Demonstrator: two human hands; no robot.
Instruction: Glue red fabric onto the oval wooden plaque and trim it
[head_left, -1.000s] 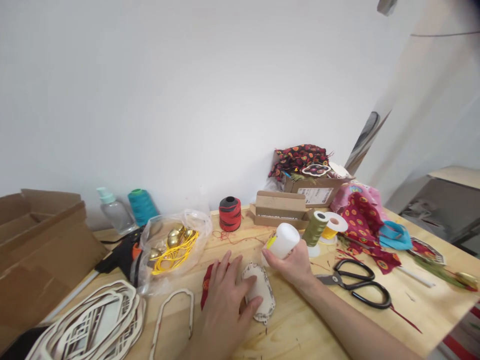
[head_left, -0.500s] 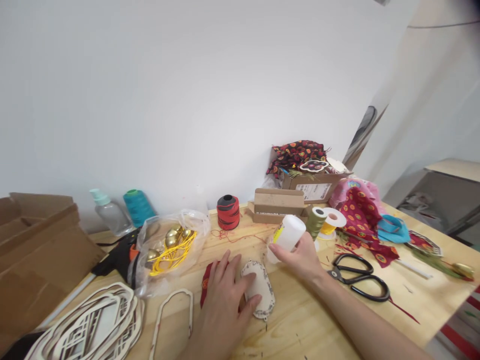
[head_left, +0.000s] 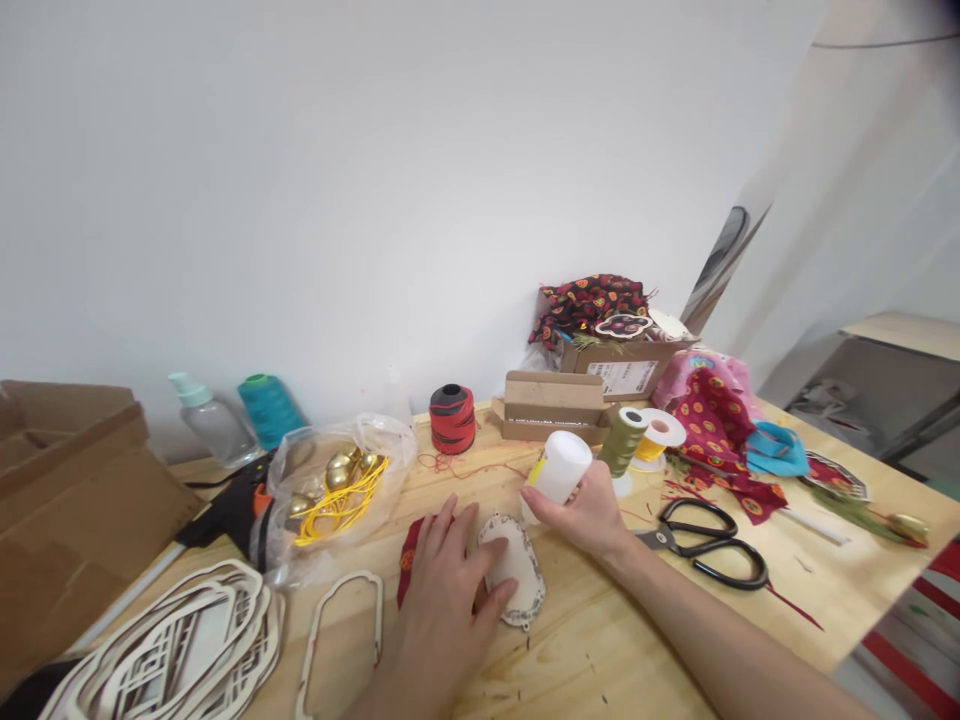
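Note:
My left hand (head_left: 442, 590) lies flat with fingers spread on a small oval wooden cutout (head_left: 517, 572) and on a red patterned fabric piece (head_left: 409, 562) beside it, pressing both onto the wooden table (head_left: 600, 650). My right hand (head_left: 589, 515) is wrapped round a white glue bottle (head_left: 559, 468) with a yellow label, tilted, its lower end close to the cutout's far edge.
Black scissors (head_left: 709, 545), olive (head_left: 622, 440) and yellow thread spools (head_left: 658, 437), a red spool (head_left: 452, 419), a bag of gold bells with yellow cord (head_left: 337, 485), a glue gun (head_left: 232, 510), wooden frames (head_left: 187, 650), cardboard boxes (head_left: 67, 490) and fabric scraps (head_left: 720, 430) surround the hands.
The view drifted slightly. My right hand with the bottle rose a little half a second ago and has come back down toward the cutout. My left hand has stayed pressed on it.

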